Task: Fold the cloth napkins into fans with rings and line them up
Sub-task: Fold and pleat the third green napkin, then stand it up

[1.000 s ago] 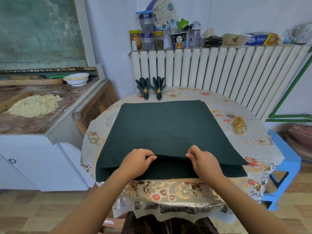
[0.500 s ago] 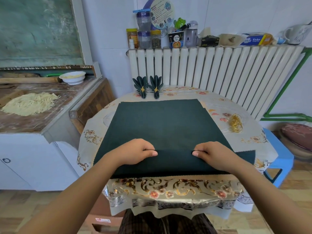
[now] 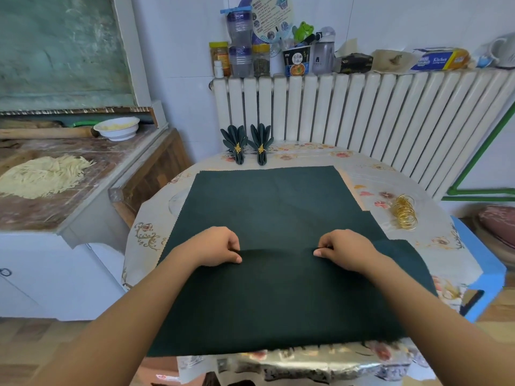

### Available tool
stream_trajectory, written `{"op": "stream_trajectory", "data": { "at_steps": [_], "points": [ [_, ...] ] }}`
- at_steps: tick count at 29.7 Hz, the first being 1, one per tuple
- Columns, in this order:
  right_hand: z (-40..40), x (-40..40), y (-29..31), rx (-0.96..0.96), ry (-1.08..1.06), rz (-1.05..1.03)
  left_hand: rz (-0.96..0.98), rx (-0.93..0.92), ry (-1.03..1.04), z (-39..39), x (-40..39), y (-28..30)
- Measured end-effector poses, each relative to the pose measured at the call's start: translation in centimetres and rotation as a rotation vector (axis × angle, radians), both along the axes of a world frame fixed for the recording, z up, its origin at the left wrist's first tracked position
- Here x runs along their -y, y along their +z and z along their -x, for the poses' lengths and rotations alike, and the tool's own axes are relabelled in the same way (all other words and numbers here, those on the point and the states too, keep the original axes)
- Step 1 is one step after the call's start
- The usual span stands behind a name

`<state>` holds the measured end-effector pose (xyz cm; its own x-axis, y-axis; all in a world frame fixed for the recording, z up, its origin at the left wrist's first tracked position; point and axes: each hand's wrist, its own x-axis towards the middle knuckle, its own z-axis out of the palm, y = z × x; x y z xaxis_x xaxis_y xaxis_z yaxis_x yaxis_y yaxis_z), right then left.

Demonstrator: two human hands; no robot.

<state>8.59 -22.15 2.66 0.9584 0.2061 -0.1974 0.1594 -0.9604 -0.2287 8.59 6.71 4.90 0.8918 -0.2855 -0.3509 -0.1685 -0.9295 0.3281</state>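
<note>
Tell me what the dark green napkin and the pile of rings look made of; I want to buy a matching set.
Dark green napkin: apparently woven cloth, matte; it creases softly where both hands pinch it, and its edges look zigzag cut. Pile of rings: likely thin metal wire with a shiny gold finish, judging by the bright glints; gold-coated plastic cannot be ruled out.

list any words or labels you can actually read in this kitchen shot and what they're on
"Kitchen": on the blue and yellow box lying on the radiator.
Noodle cup: printed characters, too small to read.
Round printed card behind the jars: text too blurred to read.
Jar labels: unreadable.
</note>
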Motion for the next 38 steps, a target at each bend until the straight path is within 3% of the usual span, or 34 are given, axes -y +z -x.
{"op": "stream_trajectory", "data": {
  "at_steps": [8, 14, 24, 30, 38],
  "points": [
    [-7.1, -1.8, -3.8, 0.366, -0.107, 0.088, -0.298, 0.557, 0.181, -5.5, 0.4, -5.0],
    [-9.7, -2.1, -6.0, 0.469, -0.139, -0.014, -0.243, 0.801, 0.235, -7.9, -0.1, -8.0],
    [-9.4, -2.1, -7.8, 0.500, -0.179, -0.142, -0.178, 0.723, 0.392, -7.8, -1.4, -9.9],
    [-9.5, -2.0, -7.9, 0.472, -0.187, -0.170, 0.051, 0.619, 0.527, -7.7, -3.5, -9.5],
    [-9.5, -2.0, -7.8, 0.478, -0.219, -0.231, 0.120, 0.586, 0.638, -8.2, -3.4, -9.0]
  ]
}}
